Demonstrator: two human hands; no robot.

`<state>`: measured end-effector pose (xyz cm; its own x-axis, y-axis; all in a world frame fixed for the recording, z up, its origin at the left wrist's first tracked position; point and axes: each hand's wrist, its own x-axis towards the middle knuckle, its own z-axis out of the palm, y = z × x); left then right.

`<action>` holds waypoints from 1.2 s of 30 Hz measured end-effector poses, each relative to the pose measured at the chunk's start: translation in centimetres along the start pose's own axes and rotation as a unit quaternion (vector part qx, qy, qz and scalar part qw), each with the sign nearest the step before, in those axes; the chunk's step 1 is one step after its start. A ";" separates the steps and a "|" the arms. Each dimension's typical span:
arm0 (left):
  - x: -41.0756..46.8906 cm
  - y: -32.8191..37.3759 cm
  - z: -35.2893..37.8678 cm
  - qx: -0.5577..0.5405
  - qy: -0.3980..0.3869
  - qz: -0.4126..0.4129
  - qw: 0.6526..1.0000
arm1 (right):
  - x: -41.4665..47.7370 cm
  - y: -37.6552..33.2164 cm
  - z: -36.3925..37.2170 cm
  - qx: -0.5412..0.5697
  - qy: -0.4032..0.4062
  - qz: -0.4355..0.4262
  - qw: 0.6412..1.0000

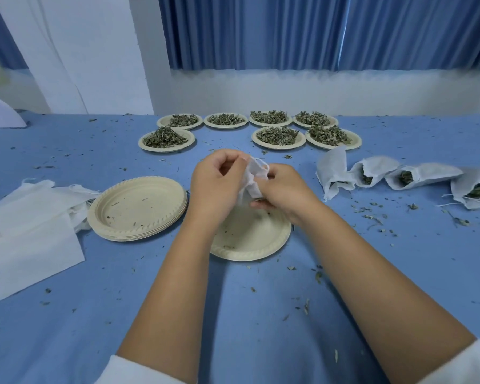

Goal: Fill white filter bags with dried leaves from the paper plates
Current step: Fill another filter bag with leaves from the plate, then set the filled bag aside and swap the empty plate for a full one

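Two bare forearms in white sleeves (133, 370) reach out across a blue tablecloth (233, 314) strewn with leaf crumbs. The left hand (216, 184) and the right hand (283, 189) meet over the far rim of a nearly bare paper plate (250, 245). Between them they hold a crumpled white filter bag (251, 178). The fingers of both hands are curled and pinch the fabric, the left at its upper edge and the right along its side. What the bag contains cannot be seen.

To the person's left sits a stack of empty plates (137, 209), and beside it a loose pile of flat, unfilled bags (31, 217). To the right, four bags (372, 170) lie in a row on the cloth, with green leaves showing at the mouths of three.

Farther back, seven plates (277, 147) heaped with dried leaves (277, 134) stand in two rows below a pleated blue curtain (316, 31).
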<state>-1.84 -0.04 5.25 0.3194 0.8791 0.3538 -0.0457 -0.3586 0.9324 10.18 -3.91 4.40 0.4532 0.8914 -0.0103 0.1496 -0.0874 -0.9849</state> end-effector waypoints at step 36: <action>1.2 -3.7 -1.2 0.308 -0.035 -0.013 0.951 | 3.6 4.7 -7.0 -0.230 0.255 0.019 0.939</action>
<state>-2.44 2.78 2.31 0.3764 0.8747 0.3054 0.5193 -0.4722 0.7123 18.63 -4.21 0.93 0.8104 0.5644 0.1568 0.4355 -0.4014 -0.8057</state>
